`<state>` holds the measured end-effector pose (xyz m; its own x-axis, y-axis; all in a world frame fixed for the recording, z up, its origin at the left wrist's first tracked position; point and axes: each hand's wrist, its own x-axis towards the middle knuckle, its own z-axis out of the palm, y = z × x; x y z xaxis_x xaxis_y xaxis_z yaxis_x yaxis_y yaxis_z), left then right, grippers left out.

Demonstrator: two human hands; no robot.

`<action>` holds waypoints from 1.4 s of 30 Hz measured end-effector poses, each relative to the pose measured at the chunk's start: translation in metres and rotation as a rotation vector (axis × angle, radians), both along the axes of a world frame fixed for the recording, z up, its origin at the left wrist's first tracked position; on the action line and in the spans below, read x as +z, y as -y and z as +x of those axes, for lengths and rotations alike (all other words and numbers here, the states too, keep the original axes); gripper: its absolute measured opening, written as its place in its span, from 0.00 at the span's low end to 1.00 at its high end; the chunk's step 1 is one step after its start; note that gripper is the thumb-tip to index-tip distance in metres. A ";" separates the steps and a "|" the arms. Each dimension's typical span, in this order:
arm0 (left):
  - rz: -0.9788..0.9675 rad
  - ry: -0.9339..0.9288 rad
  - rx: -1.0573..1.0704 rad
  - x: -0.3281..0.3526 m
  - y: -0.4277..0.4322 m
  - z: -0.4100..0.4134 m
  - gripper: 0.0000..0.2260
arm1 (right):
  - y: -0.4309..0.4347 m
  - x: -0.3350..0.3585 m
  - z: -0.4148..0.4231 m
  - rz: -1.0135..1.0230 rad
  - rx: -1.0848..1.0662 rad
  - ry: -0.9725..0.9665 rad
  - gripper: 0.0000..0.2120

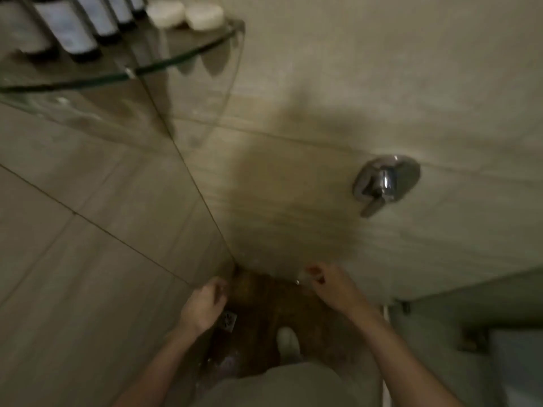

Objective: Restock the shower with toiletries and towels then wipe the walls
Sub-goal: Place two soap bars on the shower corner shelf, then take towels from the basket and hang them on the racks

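A glass corner shelf (176, 61) hangs at the top left of the tiled shower corner. On it stand several dark bottles (73, 27) with pale labels, and two round white soaps (166, 13) lie at its right end. My left hand (202, 306) hangs low by the left wall with its fingers curled in and nothing visible in it. My right hand (332, 286) is low in front of the right wall, fingers bent near a small pale blur; the frame is too blurred to tell whether it holds anything.
A chrome mixer handle (385, 180) sticks out of the right wall at mid height. A square floor drain (227, 320) sits in the dark brown floor below my left hand, and my pale shoe (288, 342) stands beside it. A glass door panel (440, 333) is at the lower right.
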<state>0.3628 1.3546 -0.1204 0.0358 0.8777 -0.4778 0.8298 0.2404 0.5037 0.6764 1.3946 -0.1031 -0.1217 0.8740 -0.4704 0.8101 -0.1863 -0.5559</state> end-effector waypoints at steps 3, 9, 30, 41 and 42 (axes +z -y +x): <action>-0.207 0.040 -0.029 -0.049 0.043 -0.028 0.10 | 0.065 -0.032 0.007 -0.128 -0.178 0.044 0.10; -0.450 -0.066 -0.146 -0.130 0.122 -0.101 0.06 | 0.235 -0.095 -0.003 -0.325 -0.708 -0.055 0.05; -0.446 -0.248 -0.947 -0.126 0.235 0.067 0.06 | 0.723 -0.161 -0.209 -0.454 -2.010 -0.481 0.10; -0.468 -0.021 -1.137 -0.062 0.465 0.221 0.13 | 0.860 -0.128 -0.315 -0.334 -2.508 -0.700 0.09; -0.473 -0.049 -1.198 -0.059 0.481 0.222 0.13 | 0.868 -0.124 -0.317 -0.321 -2.558 -0.713 0.08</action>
